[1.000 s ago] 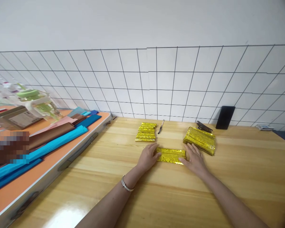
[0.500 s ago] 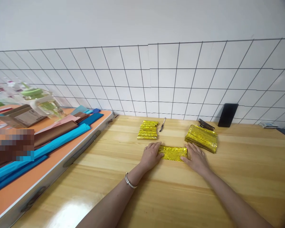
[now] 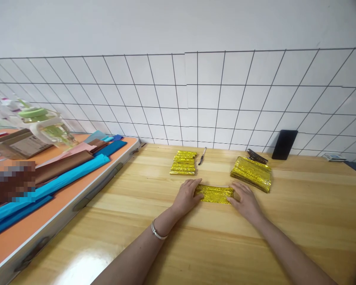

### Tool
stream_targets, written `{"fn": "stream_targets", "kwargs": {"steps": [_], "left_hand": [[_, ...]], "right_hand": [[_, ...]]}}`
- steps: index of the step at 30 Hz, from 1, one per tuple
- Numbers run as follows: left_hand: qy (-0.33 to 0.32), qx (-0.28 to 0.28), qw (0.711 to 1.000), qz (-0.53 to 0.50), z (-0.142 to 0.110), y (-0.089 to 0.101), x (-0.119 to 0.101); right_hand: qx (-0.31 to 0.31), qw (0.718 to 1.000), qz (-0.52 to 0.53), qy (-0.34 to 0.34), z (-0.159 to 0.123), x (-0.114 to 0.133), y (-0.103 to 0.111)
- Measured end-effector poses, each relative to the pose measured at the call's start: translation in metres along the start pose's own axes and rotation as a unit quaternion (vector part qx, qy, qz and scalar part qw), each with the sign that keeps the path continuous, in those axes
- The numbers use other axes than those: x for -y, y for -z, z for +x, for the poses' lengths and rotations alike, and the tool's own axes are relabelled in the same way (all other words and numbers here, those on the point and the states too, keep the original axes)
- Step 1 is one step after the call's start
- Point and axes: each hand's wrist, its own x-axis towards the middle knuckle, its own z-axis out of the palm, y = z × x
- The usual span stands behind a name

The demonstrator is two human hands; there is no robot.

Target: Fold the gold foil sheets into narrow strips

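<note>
Across the lower frame, the wooden surface (image 3: 121, 202) is seen; right of centre, a gold stack (image 3: 252, 173) is laid. At centre, a creased gold foil piece (image 3: 216, 195) is spanned by the left hand (image 3: 186, 198) and right hand (image 3: 247, 200), set apart at its ends; how firmly it is pinched cannot be told. Folding seems in hand; even edge alignment is called for.

Pen (image 3: 202, 156): we see it between the foil strips (image 3: 183, 163) and foil stack (image 3: 251, 174).
Phone (image 3: 284, 145): against the wall (image 3: 210, 99).
</note>
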Motion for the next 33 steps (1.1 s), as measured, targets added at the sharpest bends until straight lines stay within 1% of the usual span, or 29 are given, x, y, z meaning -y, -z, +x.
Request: {"fn": "stream_targets", "kwargs": {"steps": [3, 10, 14, 18, 25, 28, 33], "left_hand": [[-0.002, -0.002, 1.000, -0.006, 0.000, 0.002, -0.002], [-0.007, 0.005, 1.000, -0.006, 0.001, 0.008, -0.011], [-0.015, 0.013, 1.000, -0.007, 0.002, 0.009, -0.012], [-0.024, 0.015, 0.999, -0.025, 0.001, 0.010, -0.010], [0.030, 0.012, 0.996, -0.081, 0.000, 0.011, -0.010], [0.050, 0.003, 0.992, -0.113, 0.000, 0.011, -0.008], [0.084, -0.016, 0.987, -0.133, -0.001, 0.008, -0.005]], "right_hand": [[-0.020, 0.999, 0.033, 0.011, -0.001, -0.001, 0.000], [-0.026, 0.996, 0.079, 0.036, -0.001, 0.005, 0.007], [-0.019, 0.996, 0.078, 0.040, -0.002, 0.012, 0.014], [-0.026, 0.996, 0.071, 0.045, -0.006, 0.018, 0.017], [-0.037, 0.992, 0.114, 0.035, -0.009, 0.020, 0.014], [-0.039, 0.990, 0.134, 0.017, -0.009, 0.018, 0.013], [-0.030, 0.985, 0.171, -0.023, -0.010, 0.019, 0.016]]}}
